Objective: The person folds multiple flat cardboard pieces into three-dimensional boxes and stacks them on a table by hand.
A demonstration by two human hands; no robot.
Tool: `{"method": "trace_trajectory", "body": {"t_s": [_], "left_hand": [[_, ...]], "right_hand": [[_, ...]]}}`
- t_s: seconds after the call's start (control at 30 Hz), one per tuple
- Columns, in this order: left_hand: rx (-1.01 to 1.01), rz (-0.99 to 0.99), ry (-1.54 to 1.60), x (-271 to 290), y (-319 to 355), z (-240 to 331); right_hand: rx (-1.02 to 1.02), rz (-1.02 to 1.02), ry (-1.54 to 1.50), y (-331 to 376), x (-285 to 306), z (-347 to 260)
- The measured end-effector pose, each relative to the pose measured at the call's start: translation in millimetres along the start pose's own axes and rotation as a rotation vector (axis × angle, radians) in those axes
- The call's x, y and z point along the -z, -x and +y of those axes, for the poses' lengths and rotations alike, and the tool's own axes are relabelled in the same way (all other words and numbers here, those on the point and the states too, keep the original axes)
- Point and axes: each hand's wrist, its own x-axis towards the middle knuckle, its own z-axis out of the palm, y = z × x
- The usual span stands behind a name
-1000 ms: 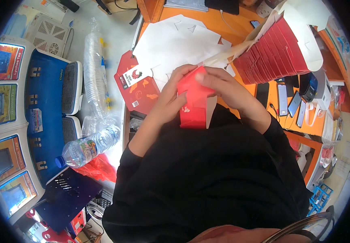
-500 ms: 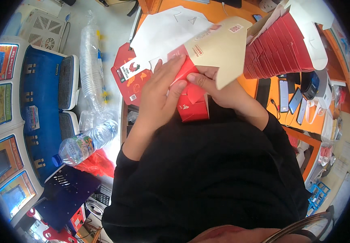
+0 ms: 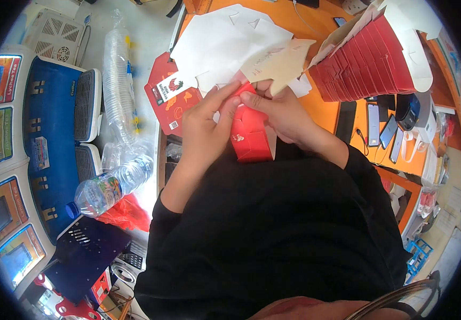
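A loose black long-sleeved top of plain, matte cloth fills the lower middle of the frame, wide across the chest and creased in soft folds that run toward the bottom edge. Its sleeves end short of the wrists, the left cuff pushed up a little, at centre left, and the right cuff sitting at centre right. No print, buttons or seams with contrasting thread show on it. The left hand (image 3: 205,128) and the right hand (image 3: 284,114), both just above the frame's centre, are bare: no gloves, rings, watch or bracelet can be made out on them.
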Motion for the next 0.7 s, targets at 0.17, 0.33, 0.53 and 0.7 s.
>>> {"method": "trace_trajectory", "body": {"t_s": [0.17, 0.33, 0.53, 0.7], "left_hand": [[0.077, 0.042, -0.03, -1.7, 0.4, -1.3], [0.04, 0.076, -0.129, -4.2, -0.9, -2.9], [-0.054, 0.147, -0.093, -5.1, 0.2, -10.0], [-0.386, -0.045, 0.294, -3.9, 5.5, -39.9]], "right_hand": [[0.299, 0.028, 0.613, -2.1, 9.9, 0.4], [0.209, 0.133, 0.656, 0.9, 5.3, -2.1], [0.075, 0.006, 0.312, -9.1, 13.5, 12.8], [0.089, 0.012, 0.301, -5.9, 17.3, -18.3]]}}
